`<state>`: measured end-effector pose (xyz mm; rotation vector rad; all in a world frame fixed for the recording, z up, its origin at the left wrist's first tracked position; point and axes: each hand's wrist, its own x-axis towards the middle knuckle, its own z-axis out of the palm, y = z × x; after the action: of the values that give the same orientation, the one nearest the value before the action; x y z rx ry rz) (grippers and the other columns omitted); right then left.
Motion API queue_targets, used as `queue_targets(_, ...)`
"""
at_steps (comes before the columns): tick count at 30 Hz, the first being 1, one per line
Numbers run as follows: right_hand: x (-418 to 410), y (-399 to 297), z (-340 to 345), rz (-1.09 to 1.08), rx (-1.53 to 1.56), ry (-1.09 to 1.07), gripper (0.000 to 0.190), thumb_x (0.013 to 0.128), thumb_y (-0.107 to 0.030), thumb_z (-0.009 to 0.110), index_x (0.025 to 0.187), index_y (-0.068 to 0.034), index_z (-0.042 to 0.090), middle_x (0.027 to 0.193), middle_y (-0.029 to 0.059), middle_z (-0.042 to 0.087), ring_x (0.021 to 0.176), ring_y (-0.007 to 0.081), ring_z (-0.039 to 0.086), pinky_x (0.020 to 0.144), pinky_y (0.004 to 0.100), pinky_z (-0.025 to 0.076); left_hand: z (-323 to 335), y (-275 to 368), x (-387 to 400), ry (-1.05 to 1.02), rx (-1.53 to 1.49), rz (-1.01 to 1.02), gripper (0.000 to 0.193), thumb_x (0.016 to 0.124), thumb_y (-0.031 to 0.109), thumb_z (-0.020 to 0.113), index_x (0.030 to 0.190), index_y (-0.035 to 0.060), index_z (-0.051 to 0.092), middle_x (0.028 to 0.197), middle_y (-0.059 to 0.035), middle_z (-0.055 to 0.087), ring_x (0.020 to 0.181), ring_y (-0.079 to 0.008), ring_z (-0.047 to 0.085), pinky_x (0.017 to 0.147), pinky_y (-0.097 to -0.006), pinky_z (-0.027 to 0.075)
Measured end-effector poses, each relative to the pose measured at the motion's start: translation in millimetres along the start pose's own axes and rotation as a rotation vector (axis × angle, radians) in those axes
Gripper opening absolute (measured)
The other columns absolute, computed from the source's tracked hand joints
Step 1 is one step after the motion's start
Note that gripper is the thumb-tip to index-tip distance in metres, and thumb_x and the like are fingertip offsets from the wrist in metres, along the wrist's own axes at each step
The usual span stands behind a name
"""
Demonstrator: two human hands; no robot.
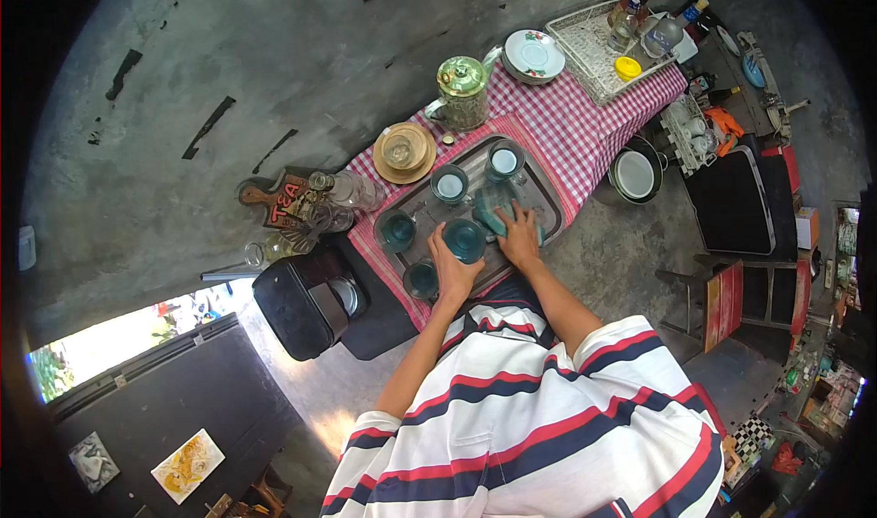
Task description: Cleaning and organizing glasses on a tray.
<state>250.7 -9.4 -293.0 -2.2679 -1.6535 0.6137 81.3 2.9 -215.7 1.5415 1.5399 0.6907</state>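
My left hand (455,269) is curled around a teal glass mug (464,240) above the near side of a serving tray (539,188). Over a crumpled teal cloth (495,206) on the tray lies my right hand (520,238), its fingers bent on the fabric. Two glass mugs with pale, whitish insides, one at the far edge (505,161) and one further left (449,185), stand beyond my hands. To the left are another teal glass mug (397,231) and, nearer me, a darker one (421,278).
A checkered tablecloth (582,131) covers the table. Behind the tray stand a green-lidded enamel pitcher (462,93), stacked plates (534,55) and a wooden dish (405,153). Glass bottles (356,190) and a black appliance (301,305) are at left; a wicker tray (589,55) is far right.
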Motion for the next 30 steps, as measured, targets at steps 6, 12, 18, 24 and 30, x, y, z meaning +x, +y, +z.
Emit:
queue_targets(6, -22.5, 10.7, -12.7, -0.399, -0.110, -0.175, 0.063, 0.066, -0.009, 0.081, 0.127, -0.020, 0.066, 0.148, 0.0107, 0.046, 0.128, 0.0377, 0.044, 0.105, 0.0430, 0.045, -2.7, -3.7, 0.0, 0.010, -0.006, 0.017, 0.102, 0.059, 0.004, 0.084, 0.144, 0.0006, 0.028, 0.135, -0.0217, 0.037, 0.131, -0.0419, 0.039, 0.113, -0.0468, 0.033)
queue_targets(12, -13.5, 42.6, -14.2, -0.132, -0.079, -0.103, 0.067, 0.067, -0.004, 0.078, 0.130, -0.024, 0.064, 0.149, 0.0093, 0.045, 0.127, 0.0387, 0.043, 0.102, 0.0458, 0.048, -2.3, -3.4, -1.0, 0.014, 0.007, 0.026, 0.101, 0.059, 0.006, 0.084, 0.144, 0.0012, 0.029, 0.134, -0.0214, 0.038, 0.130, -0.0415, 0.040, 0.112, -0.0465, 0.033)
queue_targets(18, 5.5, -9.3, 0.6, -0.024, -0.079, -0.062, 0.072, 0.072, -0.015, 0.081, 0.138, -0.029, 0.057, 0.152, 0.0154, 0.039, 0.129, 0.0441, 0.041, 0.104, 0.0498, 0.045, -2.6, -3.6, -1.9, 0.039, 0.021, 0.052, 0.099, 0.059, 0.008, 0.084, 0.142, 0.0014, 0.031, 0.132, -0.0218, 0.039, 0.128, -0.0410, 0.042, 0.111, -0.0457, 0.035)
queue_targets(24, -25.0, 11.9, -5.7, -0.404, -0.189, -0.204, 0.065, 0.071, -0.015, 0.081, 0.132, -0.030, 0.063, 0.152, 0.0135, 0.039, 0.126, 0.0422, 0.043, 0.103, 0.0480, 0.044, -6.2, -0.4, -2.9, 0.007, -0.014, 0.025, 0.103, 0.058, 0.004, 0.085, 0.144, 0.0011, 0.029, 0.136, -0.0212, 0.037, 0.132, -0.0413, 0.038, 0.114, -0.0474, 0.031)
queue_targets(30, -11.8, 37.8, -12.9, -0.233, -0.181, -0.110, 0.063, 0.071, -0.011, 0.078, 0.129, -0.029, 0.065, 0.148, 0.0113, 0.045, 0.120, 0.0422, 0.047, 0.100, 0.0478, 0.046, -5.5, -2.7, -4.5, 0.021, -0.002, 0.033, 0.102, 0.058, 0.006, 0.085, 0.144, 0.0013, 0.030, 0.134, -0.0214, 0.038, 0.130, -0.0409, 0.040, 0.112, -0.0465, 0.033)
